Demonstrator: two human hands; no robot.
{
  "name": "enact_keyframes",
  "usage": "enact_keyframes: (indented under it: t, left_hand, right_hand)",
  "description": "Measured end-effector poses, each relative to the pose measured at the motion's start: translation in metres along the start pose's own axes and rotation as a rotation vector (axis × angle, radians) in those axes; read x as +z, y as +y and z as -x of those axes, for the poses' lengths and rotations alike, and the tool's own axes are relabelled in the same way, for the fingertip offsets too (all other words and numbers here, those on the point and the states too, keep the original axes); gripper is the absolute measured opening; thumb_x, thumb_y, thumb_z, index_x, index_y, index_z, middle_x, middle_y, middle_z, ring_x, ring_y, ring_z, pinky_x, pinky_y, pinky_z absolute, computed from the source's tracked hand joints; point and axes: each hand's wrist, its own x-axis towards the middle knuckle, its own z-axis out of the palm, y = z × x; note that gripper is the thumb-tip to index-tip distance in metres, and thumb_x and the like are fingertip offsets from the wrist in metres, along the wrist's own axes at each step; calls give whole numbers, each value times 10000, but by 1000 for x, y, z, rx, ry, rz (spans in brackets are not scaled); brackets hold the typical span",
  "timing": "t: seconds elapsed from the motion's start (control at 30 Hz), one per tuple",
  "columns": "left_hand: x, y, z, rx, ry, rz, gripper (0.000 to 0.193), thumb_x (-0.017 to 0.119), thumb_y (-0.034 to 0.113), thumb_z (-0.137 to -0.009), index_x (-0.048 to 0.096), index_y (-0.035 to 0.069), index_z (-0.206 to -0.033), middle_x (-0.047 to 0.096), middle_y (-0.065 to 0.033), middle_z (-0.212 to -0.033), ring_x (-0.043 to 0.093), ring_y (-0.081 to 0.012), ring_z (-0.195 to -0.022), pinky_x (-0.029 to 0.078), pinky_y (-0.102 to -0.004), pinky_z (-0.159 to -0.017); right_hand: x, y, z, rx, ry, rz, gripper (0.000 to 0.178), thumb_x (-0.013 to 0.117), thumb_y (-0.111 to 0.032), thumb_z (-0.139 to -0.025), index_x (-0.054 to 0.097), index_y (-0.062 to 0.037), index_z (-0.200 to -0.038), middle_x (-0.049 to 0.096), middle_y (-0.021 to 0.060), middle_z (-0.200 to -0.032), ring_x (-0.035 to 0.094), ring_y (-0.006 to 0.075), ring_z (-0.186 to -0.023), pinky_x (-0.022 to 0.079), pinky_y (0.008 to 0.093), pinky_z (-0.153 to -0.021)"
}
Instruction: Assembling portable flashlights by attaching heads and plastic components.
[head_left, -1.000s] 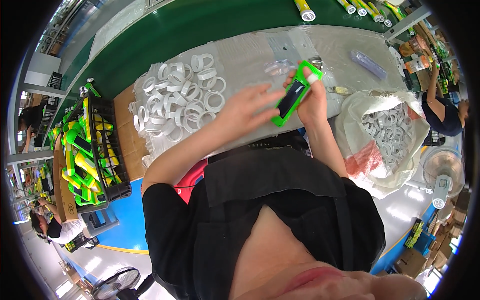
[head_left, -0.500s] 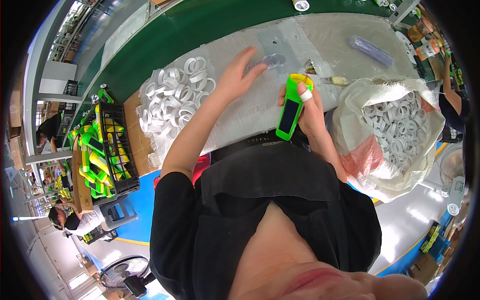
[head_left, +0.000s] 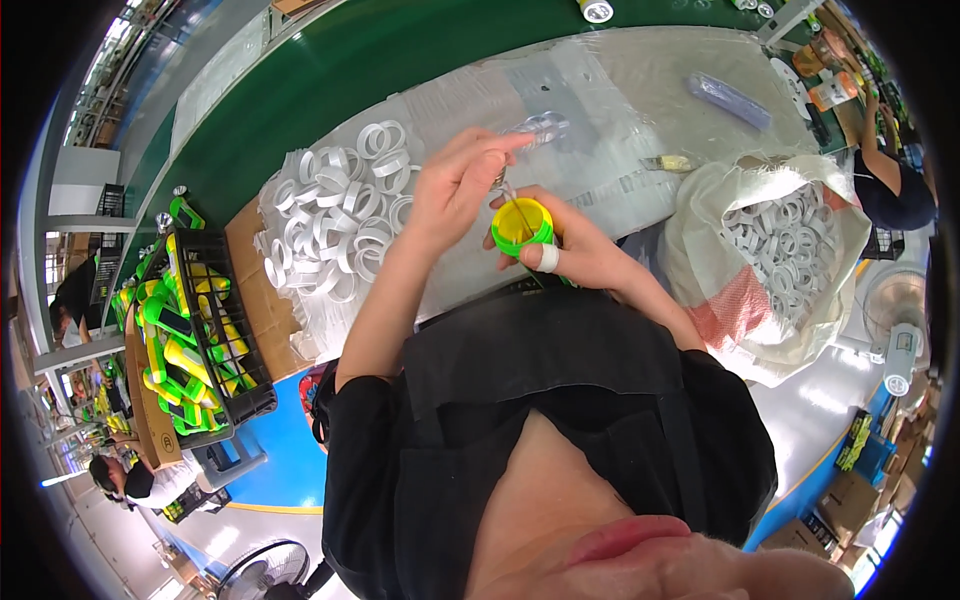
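My right hand [head_left: 575, 240], white tape round its thumb, is closed round a green flashlight body. Its round yellow open end [head_left: 522, 218] faces up and the rest is mostly hidden below. Thin wires come out of that opening toward my left hand [head_left: 460, 185], close to its upper left side. My left fingers are bent round a small silvery part [head_left: 500, 180] at the wires' end, mostly covered by the fingers. The left index finger points at several clear round discs [head_left: 545, 125], which lie on the plastic-covered work surface [head_left: 440, 110].
White rings [head_left: 345, 215] are heaped at left. More rings fill a woven sack [head_left: 700, 225] at right. Far left, a black basket [head_left: 240, 375] holds yellow-green flashlight bodies. A clear wrapped roll [head_left: 730, 100] and a small yellowish tube [head_left: 668, 162] lie beyond the sack.
My right hand has brought the flashlight body leftward and turned its open end upward. My left hand has come back from the discs to the silvery part beside that opening.
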Motion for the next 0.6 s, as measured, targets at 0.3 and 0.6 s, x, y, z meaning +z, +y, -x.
enact_keyframes:
  t: [0.3,0.6]
  left_hand:
    - [30,3,22,358,74,-245,291,482,254,-960,653,58,-1092,591,-104,-1235,532,-307,-1132,364,-414,-954]
    - [37,-66,-11,47,373,-331,476,650,294,-878,558,20,-1256,570,-149,-1274,492,-359,-1200,380,-454,-1007]
  right_hand:
    - [6,19,-2,-129,179,105,468,582,-262,-972,392,-13,-1320,542,89,-1099,601,169,-878,508,307,-761]
    - [-4,5,1,-41,363,-191,487,547,-404,-942,430,-76,-1282,584,155,-827,567,214,-699,454,310,-666]
